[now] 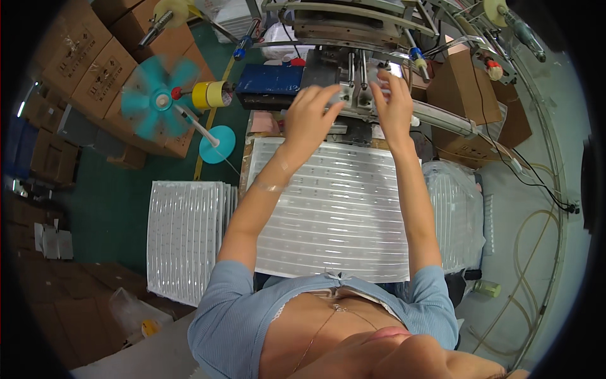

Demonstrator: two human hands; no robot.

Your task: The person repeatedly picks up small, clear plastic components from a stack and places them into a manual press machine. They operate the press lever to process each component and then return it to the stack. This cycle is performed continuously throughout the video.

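Both arms reach forward over a large white ribbed tray with rows of shiny clear strips. At its far edge stands a metal bench machine with two upright rods above a small fixture. My left hand hovers just left of the fixture, thumb and fingers apart, with nothing visible between them. On the fixture's right, my right hand is raised with bent, parted fingers, also seemingly bare. Whether either fingertip touches the machine is hard to see.
More ribbed trays are stacked at left; wrapped ones stand at right. A blue metal box sits beside the machine. A turquoise fan, cartons, an open carton and black cables surround the bench.
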